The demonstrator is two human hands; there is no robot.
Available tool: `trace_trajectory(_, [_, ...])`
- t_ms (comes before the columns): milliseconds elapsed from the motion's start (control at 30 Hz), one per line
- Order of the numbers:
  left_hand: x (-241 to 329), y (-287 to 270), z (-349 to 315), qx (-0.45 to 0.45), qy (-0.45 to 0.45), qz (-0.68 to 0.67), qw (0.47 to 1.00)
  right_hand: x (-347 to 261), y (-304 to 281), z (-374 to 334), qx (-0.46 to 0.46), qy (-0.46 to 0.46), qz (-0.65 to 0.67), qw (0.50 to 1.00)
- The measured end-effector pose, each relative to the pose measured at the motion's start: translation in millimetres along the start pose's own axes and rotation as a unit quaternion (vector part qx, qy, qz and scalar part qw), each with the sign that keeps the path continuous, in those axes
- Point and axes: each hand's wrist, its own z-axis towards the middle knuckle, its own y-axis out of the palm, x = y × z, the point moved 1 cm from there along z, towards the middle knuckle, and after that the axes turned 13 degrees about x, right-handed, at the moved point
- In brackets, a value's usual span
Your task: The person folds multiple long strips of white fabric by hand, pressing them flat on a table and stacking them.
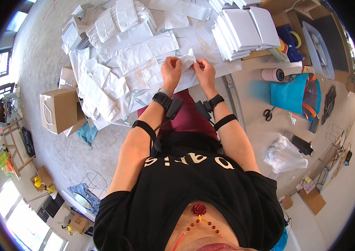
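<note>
Over the table's near edge, my two hands work close together on a thin white bag (188, 60). My left hand (171, 74) pinches its left side with curled fingers. My right hand (204, 74) has thumb and fingertips closed on its right end, and a corner of the bag sticks up between the hands. Just left of my left hand, another flat white bag (151, 76) lies on the table. Beyond it are a longer flat white bag (148, 51) and a thick bundle of white bags (119, 21). A loose pile of folded white bags (102, 90) lies at the left.
Stacks of white folded card pieces (244, 31) stand at the back right of the patterned table cover (198, 39). A cardboard box (58, 109) stands left of the table. Right of it are a pink cup (272, 75), a blue bag (290, 96), black scissors (268, 114) and clear plastic (285, 154).
</note>
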Motion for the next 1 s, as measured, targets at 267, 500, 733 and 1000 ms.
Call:
trace_trajectory(267, [-1, -1, -4, 0.049, -0.021, -0.032, 0.998, 13, 0, 4, -0.001, 0.058, 0.043, 0.997])
trace_trajectory(500, [25, 6, -9, -0.038, 0.061, 0.114, 0.991, -12, 1, 5, -0.014, 0.14, 0.065, 0.988])
trace_trajectory(733, [4, 10, -1, -0.026, 0.108, 0.138, 0.984, -30, 3, 4, -0.017, 0.039, -0.08, 0.996])
trace_trajectory(1000, [-18, -86, 22, 0.105, -0.115, -0.22, 0.963, 1, 4, 11, 0.005, 0.033, -0.088, 0.996])
